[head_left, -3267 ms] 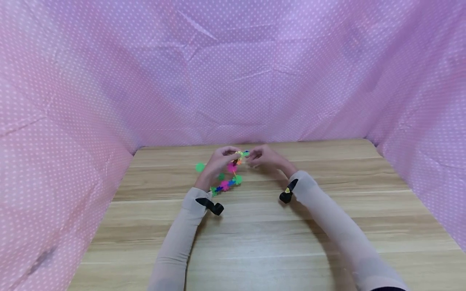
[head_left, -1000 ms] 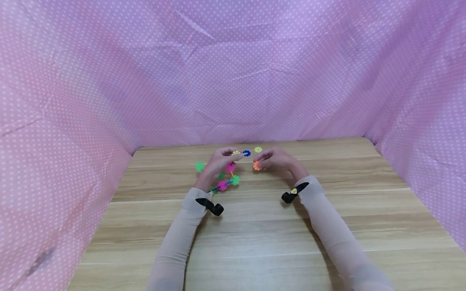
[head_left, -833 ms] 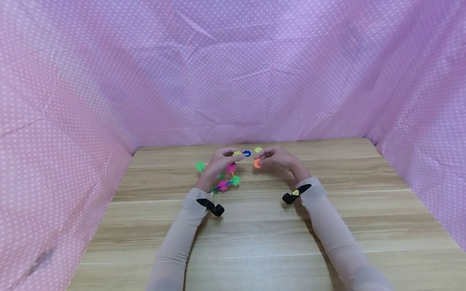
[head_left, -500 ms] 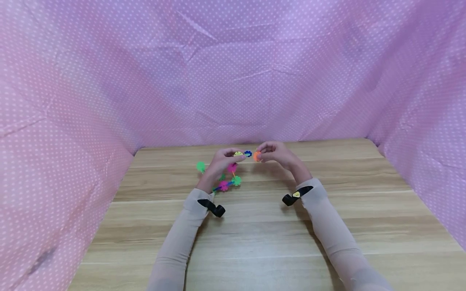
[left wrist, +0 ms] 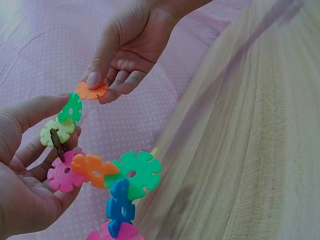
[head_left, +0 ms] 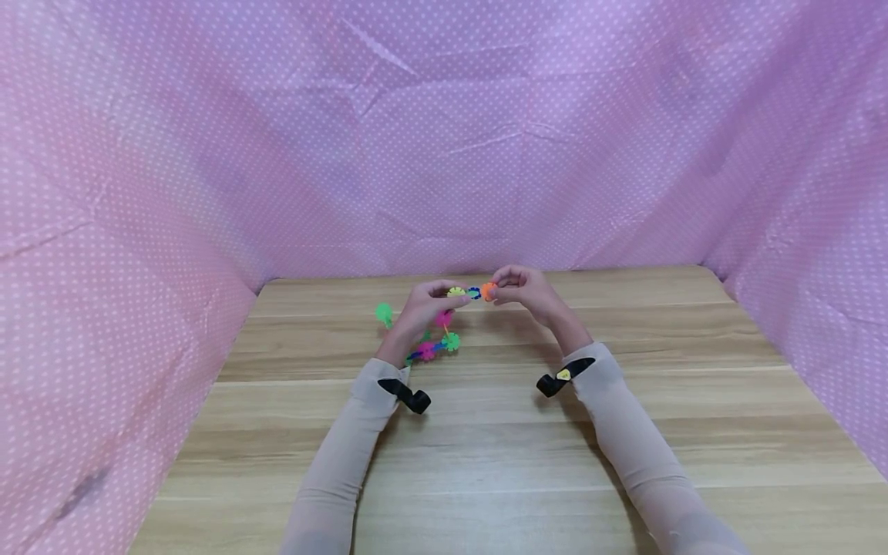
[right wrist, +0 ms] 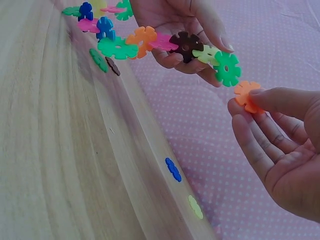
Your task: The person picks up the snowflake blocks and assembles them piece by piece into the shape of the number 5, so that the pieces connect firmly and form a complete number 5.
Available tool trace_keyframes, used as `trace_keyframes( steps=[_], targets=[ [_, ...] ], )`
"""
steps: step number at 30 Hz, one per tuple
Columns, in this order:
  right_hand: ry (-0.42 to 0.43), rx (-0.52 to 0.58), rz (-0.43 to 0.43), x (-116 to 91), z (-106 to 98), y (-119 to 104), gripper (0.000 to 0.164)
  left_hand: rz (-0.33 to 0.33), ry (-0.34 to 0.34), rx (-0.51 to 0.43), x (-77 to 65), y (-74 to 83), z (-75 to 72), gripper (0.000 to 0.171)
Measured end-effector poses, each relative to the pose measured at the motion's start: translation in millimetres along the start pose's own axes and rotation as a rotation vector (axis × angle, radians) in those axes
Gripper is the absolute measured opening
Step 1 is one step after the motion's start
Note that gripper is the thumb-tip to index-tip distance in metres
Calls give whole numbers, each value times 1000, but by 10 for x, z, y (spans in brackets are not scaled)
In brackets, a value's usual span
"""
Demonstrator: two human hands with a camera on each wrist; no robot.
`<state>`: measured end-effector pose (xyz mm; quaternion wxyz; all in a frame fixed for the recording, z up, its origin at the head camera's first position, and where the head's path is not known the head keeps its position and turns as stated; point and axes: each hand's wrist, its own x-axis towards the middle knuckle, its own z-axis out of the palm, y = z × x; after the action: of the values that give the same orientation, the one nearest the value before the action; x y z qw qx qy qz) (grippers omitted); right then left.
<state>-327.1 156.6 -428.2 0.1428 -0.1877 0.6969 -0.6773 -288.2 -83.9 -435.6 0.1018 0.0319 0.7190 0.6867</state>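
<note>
A chain of interlocked plastic snowflake discs hangs from my left hand point(head_left: 419, 310), whose thumb and fingers pinch it near its far end. That end finishes in a green disc point(right wrist: 227, 69), joined to a pale yellow disc point(right wrist: 204, 54) and a dark brown disc point(right wrist: 186, 46). More pink, orange, green and blue discs trail back past the left wrist. My right hand point(head_left: 536, 299) pinches a single orange snowflake disc point(right wrist: 244, 95) between thumb and fingertips. This disc sits right beside the green end disc, with a narrow gap in the right wrist view.
Loose on the wooden table point(head_left: 486, 447) lie a blue disc point(right wrist: 173, 170) and a yellow disc point(right wrist: 196, 207) near the far edge. A green disc point(right wrist: 98, 60) and a brown disc point(right wrist: 113, 66) lie below the chain. Pink dotted cloth point(head_left: 444, 154) walls the table.
My right hand, near the chain's end 3.3 seconds ago, moved right and held the orange disc by 1.0 second ago. Since then it has raised the disc toward the chain's end; my left hand stays put.
</note>
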Motion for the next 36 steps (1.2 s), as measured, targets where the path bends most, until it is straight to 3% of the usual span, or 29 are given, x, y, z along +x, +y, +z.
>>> trace_keyframes(
  steps=[4, 11, 19, 29, 36],
  targets=[
    [9, 1, -4, -3, 16, -12, 14, 2, -7, 0, 8, -3, -3, 42],
    [11, -6, -23, -7, 48, -15, 14, 7, 0, -1, -3, 1, 2, 36],
    [23, 8, -19, -9, 83, -6, 15, 6, -4, -5, -9, -2, 7, 40],
    [91, -63, -69, -1, 121, 35, 29, 13, -2, -17, -10, -28, 7, 47],
    [116, -59, -74, -7, 174, 2, 31, 32, 27, -18, 6, -47, 18, 36]
  ],
)
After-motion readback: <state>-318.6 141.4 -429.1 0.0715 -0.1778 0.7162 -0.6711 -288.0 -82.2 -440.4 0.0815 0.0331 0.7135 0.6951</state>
